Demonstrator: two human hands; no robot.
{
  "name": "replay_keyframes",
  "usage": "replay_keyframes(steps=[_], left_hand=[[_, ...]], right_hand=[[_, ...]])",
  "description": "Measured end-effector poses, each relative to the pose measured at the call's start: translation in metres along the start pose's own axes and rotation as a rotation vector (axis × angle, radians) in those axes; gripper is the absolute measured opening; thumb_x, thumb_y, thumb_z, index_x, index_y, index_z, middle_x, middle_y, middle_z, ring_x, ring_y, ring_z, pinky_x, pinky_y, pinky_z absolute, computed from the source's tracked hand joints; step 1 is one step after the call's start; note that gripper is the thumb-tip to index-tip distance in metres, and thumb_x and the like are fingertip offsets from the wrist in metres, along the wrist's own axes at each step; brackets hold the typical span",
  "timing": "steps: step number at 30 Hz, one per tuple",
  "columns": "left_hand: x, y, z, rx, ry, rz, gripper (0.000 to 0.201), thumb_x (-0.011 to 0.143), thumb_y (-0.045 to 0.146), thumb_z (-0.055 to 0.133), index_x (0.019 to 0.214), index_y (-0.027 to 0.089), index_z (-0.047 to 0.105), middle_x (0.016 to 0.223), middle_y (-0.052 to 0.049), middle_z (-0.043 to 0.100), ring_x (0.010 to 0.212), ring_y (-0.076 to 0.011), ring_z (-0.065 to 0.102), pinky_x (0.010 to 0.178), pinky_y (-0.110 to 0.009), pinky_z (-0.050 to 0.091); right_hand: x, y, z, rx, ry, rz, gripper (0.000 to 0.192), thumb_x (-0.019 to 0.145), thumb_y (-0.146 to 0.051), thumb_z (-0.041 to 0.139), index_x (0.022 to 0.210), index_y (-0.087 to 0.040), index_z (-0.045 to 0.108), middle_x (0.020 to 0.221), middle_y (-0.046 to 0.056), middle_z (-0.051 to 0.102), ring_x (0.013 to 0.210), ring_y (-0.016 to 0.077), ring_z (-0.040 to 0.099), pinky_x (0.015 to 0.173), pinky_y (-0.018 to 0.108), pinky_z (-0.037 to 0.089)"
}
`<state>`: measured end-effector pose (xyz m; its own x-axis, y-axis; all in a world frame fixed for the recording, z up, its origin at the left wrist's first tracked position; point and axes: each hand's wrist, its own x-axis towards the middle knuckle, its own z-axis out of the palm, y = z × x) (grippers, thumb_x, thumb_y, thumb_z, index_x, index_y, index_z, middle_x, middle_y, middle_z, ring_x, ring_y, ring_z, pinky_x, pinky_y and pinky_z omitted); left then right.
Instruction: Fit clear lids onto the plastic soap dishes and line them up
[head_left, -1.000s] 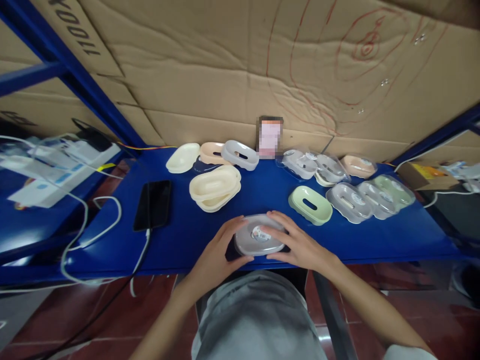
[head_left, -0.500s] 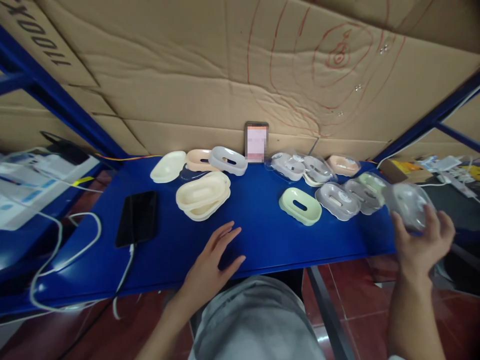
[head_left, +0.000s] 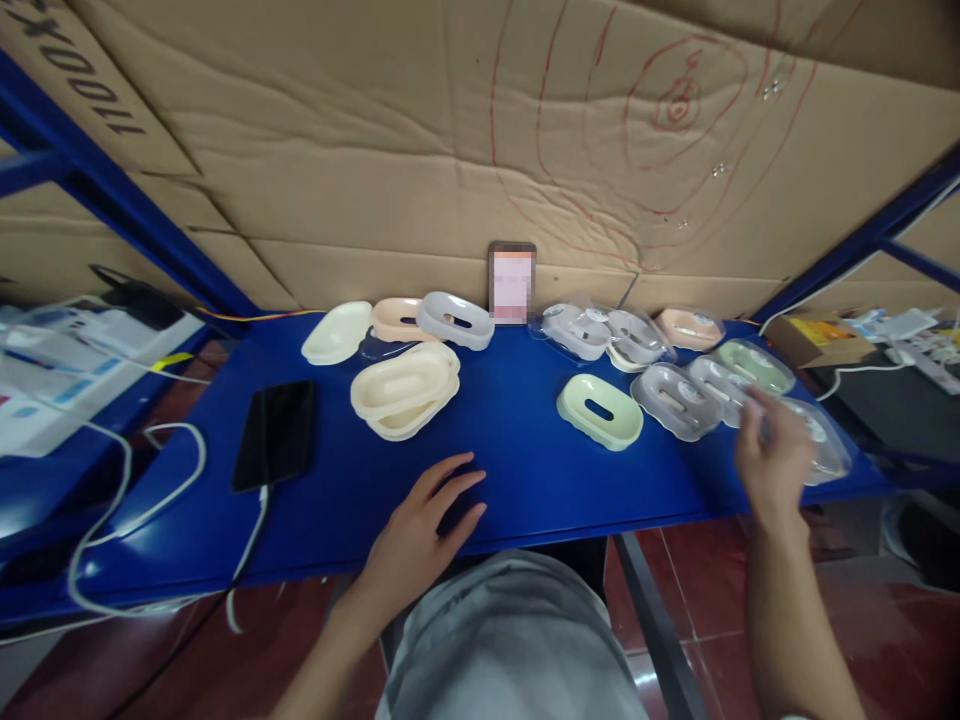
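Note:
My left hand (head_left: 424, 525) rests near the front of the blue table, fingers spread and holding nothing. Beyond it lie stacked cream soap dishes (head_left: 405, 388). My right hand (head_left: 776, 455) is blurred over the right side, with nothing visible in it and a gap between thumb and fingers. Beside and partly behind it is a clear-wrapped grey soap dish (head_left: 825, 445). Other wrapped grey soap dishes (head_left: 677, 402) and a wrapped green soap dish (head_left: 756, 365) lie close by. An unwrapped light green soap dish (head_left: 600, 412) sits between the two hands.
Loose grey (head_left: 457, 322) and peach soap dishes (head_left: 394, 318) line the back. A small screen (head_left: 512, 285) leans on the cardboard wall (head_left: 360, 150). On the left, a black phone (head_left: 274, 435) has a white cable (head_left: 259, 520) plugged in. Blue posts flank the table (head_left: 525, 480).
My right hand has let go of the wrapped grey soap dish, now lying at the table's right end, and moved left. My left hand has barely shifted.

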<state>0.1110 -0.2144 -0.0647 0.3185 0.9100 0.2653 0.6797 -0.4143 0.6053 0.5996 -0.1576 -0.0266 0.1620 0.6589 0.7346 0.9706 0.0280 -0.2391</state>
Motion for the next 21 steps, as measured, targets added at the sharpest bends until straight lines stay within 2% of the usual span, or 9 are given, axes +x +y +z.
replay_keyframes(steps=[2,4,6,9,12,15,18,21], left_hand=[[0.000,-0.001,0.002,0.010,0.007,0.003,0.033,0.108,0.039,0.059,0.140,0.034,0.066,0.154,-0.007,0.061,0.138,-0.0269,0.064,0.114,-0.049,0.058],[0.000,-0.002,0.002,0.014,0.015,0.014,0.033,0.108,0.039,0.059,0.139,0.033,0.067,0.153,-0.007,0.062,0.138,-0.0268,0.065,0.114,-0.049,0.059],[0.000,-0.002,0.002,0.015,0.022,0.026,0.032,0.108,0.039,0.059,0.138,0.033,0.068,0.151,-0.007,0.063,0.137,-0.0266,0.066,0.113,-0.048,0.059],[0.000,0.000,0.001,0.018,0.033,0.034,0.031,0.108,0.038,0.059,0.137,0.032,0.069,0.150,-0.007,0.065,0.135,-0.0266,0.067,0.111,-0.047,0.061],[0.000,0.001,-0.001,0.020,0.041,0.049,0.031,0.107,0.036,0.060,0.136,0.031,0.070,0.149,-0.007,0.066,0.133,-0.0264,0.068,0.110,-0.046,0.061],[0.003,0.003,-0.003,0.023,0.035,0.082,0.030,0.108,0.036,0.060,0.135,0.030,0.070,0.146,-0.008,0.067,0.132,-0.0263,0.069,0.109,-0.045,0.062],[0.009,0.005,-0.007,0.052,0.009,0.122,0.029,0.108,0.037,0.060,0.134,0.031,0.071,0.142,-0.007,0.070,0.128,-0.0267,0.071,0.107,-0.047,0.062],[0.027,0.009,-0.011,0.103,-0.018,0.177,0.030,0.108,0.038,0.059,0.135,0.031,0.070,0.139,-0.007,0.072,0.123,-0.0270,0.072,0.105,-0.048,0.062]], right_hand=[[0.028,-0.048,0.017,0.187,-0.246,-0.201,0.044,0.110,-0.047,0.047,0.128,-0.019,0.076,0.128,0.016,0.078,0.121,0.0321,0.074,0.107,0.049,0.056],[0.054,-0.092,0.040,0.230,-0.440,-0.333,0.041,0.112,-0.041,0.044,0.132,-0.021,0.074,0.131,0.012,0.078,0.123,0.0294,0.073,0.108,0.047,0.055],[0.075,-0.126,0.064,0.117,-0.571,-0.372,0.040,0.112,-0.037,0.044,0.137,-0.020,0.072,0.135,0.012,0.076,0.127,0.0304,0.071,0.110,0.047,0.054],[0.091,-0.154,0.093,-0.137,-0.702,-0.323,0.039,0.109,-0.035,0.053,0.141,-0.019,0.069,0.137,0.015,0.074,0.123,0.0343,0.072,0.104,0.047,0.055],[0.091,-0.159,0.107,-0.225,-0.747,-0.274,0.040,0.105,-0.037,0.062,0.139,-0.017,0.071,0.134,0.019,0.073,0.111,0.0361,0.075,0.094,0.046,0.057],[0.088,-0.151,0.111,-0.201,-0.745,-0.259,0.035,0.105,-0.038,0.062,0.132,-0.019,0.075,0.129,0.016,0.074,0.111,0.0339,0.073,0.092,0.042,0.055],[0.089,-0.138,0.108,-0.080,-0.689,-0.250,0.033,0.107,-0.040,0.057,0.125,-0.021,0.078,0.121,0.013,0.076,0.114,0.0314,0.070,0.094,0.039,0.054],[0.091,-0.127,0.104,0.005,-0.593,-0.231,0.036,0.108,-0.040,0.054,0.122,-0.019,0.079,0.118,0.015,0.075,0.116,0.0336,0.067,0.097,0.044,0.053]])
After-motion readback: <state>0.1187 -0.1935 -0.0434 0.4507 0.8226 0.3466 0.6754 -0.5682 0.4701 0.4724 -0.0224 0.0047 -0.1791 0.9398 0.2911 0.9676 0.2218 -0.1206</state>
